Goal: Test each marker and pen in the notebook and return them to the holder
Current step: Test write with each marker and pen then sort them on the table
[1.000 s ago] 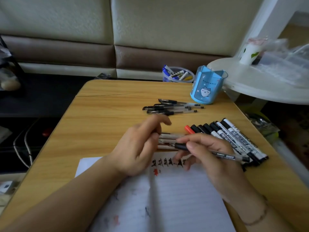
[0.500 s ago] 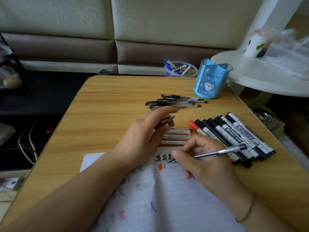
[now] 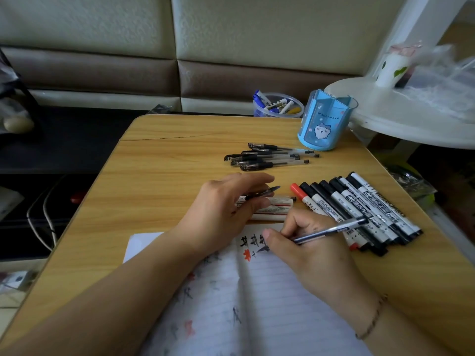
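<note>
Dim, soft daylight from upper right (edges bowed, corners blurred)

Light-blue holder with white cartoon cat; white ruled notebook; wood-grain table.

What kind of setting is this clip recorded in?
Probably a home living room, not an office: a small wooden table stands in front of a padded sofa, with a white plastic side table of household clutter next to it.

Bare forearms (thin bracelet, right wrist)
</note>
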